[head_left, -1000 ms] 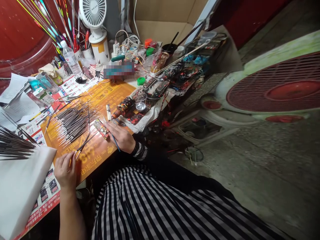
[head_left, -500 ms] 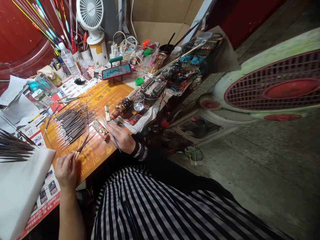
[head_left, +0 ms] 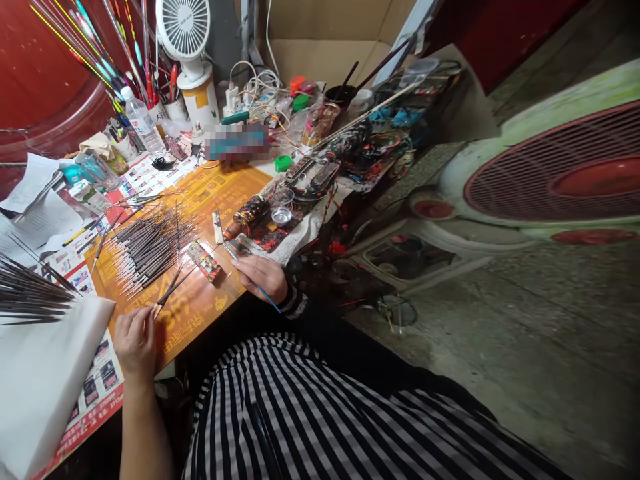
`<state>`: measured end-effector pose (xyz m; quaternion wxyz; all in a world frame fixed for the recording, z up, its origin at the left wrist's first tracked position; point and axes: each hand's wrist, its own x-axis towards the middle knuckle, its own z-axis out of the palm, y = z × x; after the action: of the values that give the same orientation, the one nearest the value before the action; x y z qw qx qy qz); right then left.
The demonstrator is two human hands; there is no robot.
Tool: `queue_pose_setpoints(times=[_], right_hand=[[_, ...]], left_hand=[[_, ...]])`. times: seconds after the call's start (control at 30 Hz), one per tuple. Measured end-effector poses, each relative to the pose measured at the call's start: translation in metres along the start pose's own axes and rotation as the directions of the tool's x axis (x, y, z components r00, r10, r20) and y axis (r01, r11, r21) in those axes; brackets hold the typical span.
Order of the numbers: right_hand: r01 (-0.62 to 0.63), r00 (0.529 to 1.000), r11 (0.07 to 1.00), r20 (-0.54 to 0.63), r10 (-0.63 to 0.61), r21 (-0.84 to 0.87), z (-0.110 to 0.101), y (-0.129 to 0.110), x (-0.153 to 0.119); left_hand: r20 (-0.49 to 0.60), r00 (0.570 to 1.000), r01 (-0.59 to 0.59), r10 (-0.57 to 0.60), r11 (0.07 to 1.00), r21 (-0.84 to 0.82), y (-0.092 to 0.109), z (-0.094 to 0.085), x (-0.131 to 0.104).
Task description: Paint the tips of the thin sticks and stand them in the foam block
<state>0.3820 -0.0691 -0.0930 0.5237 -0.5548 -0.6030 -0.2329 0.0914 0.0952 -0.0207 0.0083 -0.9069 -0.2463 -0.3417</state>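
My left hand (head_left: 135, 337) is closed at the near edge of the orange mat (head_left: 187, 327), pinching a thin dark stick (head_left: 173, 287). My right hand (head_left: 263, 277) is closed around a slim blue brush (head_left: 265, 297), its tip pointing up and left toward the paint-stained items. Between the hands lies a small paint-spotted block (head_left: 205, 261). A pile of dark thin sticks with pale ends (head_left: 145, 250) spreads over the mat beyond my left hand. A small whitish piece (head_left: 217, 227) lies beyond the block.
White foam (head_left: 50, 373) holding many dark sticks is at the left. A water bottle (head_left: 143, 120), a white fan (head_left: 184, 30) and a blurred device (head_left: 235, 142) stand at the back. Paint-covered jars (head_left: 251, 210) and a clear cup (head_left: 281, 215) sit at the right.
My right hand has moved right with the brush, away from the paint-spotted block, toward the paint-stained items. My left hand still pinches the stick. The view has shifted slightly.
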Motion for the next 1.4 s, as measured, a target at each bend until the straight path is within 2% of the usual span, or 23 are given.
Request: queue_pose_setpoints(times=[0.37,0.63,1.2,1.4], right_hand=[[0.013,1.0,1.0,0.017,-0.013,-0.023,0.0,-0.001,0.001],[-0.055,0.996,0.998,0.063,0.056,-0.01,0.002,0.0,-0.004],[0.02,1.0,0.999,-0.021,-0.02,-0.034,0.0,-0.003,0.002],[0.018,0.999,0.998,-0.042,-0.016,0.059,0.007,-0.021,-0.001]], left_hand=[[-0.019,1.0,-0.019,0.019,1.0,-0.006,0.003,0.0,0.002],[-0.042,0.997,-0.068,0.069,0.997,0.024,0.003,0.0,0.003],[-0.046,0.997,-0.065,0.066,0.998,0.017,0.006,-0.001,0.004],[-0.051,0.995,-0.081,0.081,0.997,0.002,0.009,-0.001,0.005]])
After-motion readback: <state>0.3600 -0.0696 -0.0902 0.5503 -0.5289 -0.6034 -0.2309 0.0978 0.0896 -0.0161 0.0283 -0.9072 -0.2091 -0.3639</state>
